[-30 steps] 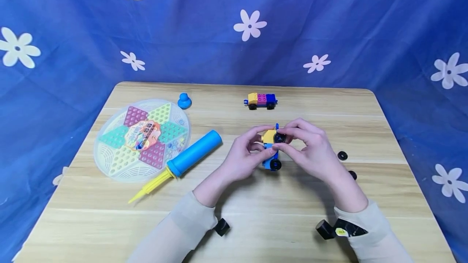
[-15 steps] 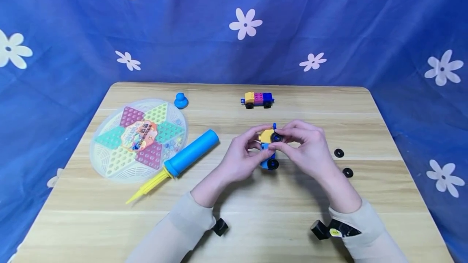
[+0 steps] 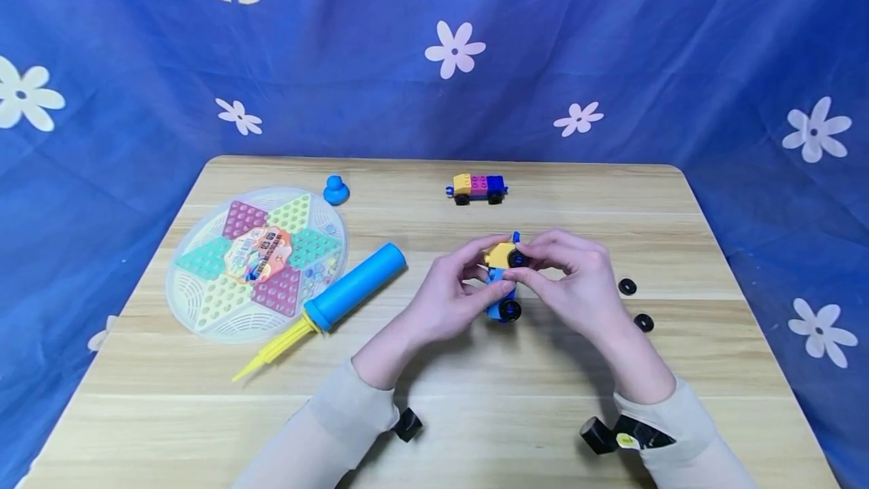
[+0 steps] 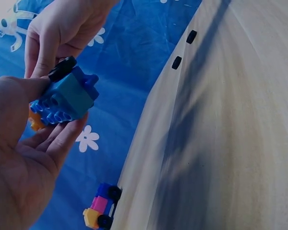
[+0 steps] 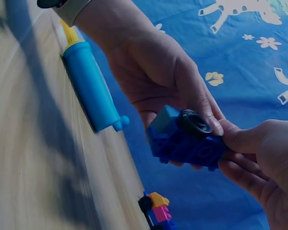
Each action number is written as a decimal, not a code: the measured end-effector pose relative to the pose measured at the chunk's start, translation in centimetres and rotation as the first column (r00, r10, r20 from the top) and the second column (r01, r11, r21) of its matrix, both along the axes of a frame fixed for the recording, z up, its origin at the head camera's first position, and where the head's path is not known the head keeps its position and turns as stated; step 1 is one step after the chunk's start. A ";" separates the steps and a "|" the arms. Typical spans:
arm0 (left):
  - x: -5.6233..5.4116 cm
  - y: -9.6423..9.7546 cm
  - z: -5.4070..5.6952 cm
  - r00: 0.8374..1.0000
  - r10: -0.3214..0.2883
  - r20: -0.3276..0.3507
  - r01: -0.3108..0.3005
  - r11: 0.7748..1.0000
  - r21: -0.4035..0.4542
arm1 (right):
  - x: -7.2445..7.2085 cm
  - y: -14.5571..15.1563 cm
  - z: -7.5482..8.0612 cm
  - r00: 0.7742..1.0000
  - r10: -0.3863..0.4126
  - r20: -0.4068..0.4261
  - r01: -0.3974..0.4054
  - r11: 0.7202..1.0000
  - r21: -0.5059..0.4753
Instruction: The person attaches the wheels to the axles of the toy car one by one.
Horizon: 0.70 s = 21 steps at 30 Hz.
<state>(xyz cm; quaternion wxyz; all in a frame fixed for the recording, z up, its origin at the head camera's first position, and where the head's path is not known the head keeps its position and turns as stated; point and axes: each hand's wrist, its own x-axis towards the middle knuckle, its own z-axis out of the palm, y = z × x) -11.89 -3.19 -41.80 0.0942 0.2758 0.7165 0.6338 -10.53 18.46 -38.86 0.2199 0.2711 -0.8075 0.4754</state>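
Observation:
Both hands hold a toy block car point(image 3: 495, 306) above the middle of the table, stood on end with its wheels toward the right. My left hand point(image 3: 444, 293) grips its yellow and blue bricks between thumb and fingers. At the car's upper end, my right hand point(image 3: 580, 278) pinches a black wheel point(image 3: 517, 259) with thumb and forefinger. A second black wheel point(image 3: 510, 311) sits at the lower end, which also shows in the right wrist view as a tyre point(image 5: 196, 122) on the dark blue chassis point(image 5: 182, 148). Blue studded bricks point(image 4: 72, 96) face the left wrist camera.
Two loose black wheels point(image 3: 627, 287) lie right of the right hand. Farther back stands another block car point(image 3: 478, 186). Toward the left are a blue and yellow hand pump point(image 3: 360, 285), a round Chinese checkers board point(image 3: 193, 308) and a small blue rounded figure point(image 3: 336, 192).
The hands and car stay nearly in place, with the right fingers still at the upper wheel. The head view shifts slightly.

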 end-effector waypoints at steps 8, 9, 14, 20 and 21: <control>0.1 0.2 0.5 1.000 0.031 -0.003 -0.031 0.999 -0.022 | 0.3 0.1 -0.4 0.999 0.004 -0.047 -0.008 0.995 -0.102; 0.1 0.2 0.5 0.999 0.040 0.000 -0.040 0.999 -0.022 | 0.3 0.1 -0.5 0.999 0.001 -0.053 -0.007 0.994 -0.112; 0.1 0.0 0.6 0.994 0.108 0.002 -0.108 0.994 -0.031 | 0.5 0.1 -0.5 0.998 0.000 -0.055 -0.009 0.986 -0.169; 0.0 -0.5 0.9 0.986 0.164 0.002 -0.163 0.985 -0.060 | 0.8 0.6 -0.6 1.000 0.029 0.010 -0.026 0.974 -0.224; -0.1 -0.5 0.9 0.986 0.167 -0.001 -0.167 0.983 -0.071 | 0.9 0.7 -0.7 0.999 0.031 0.022 -0.025 0.974 -0.225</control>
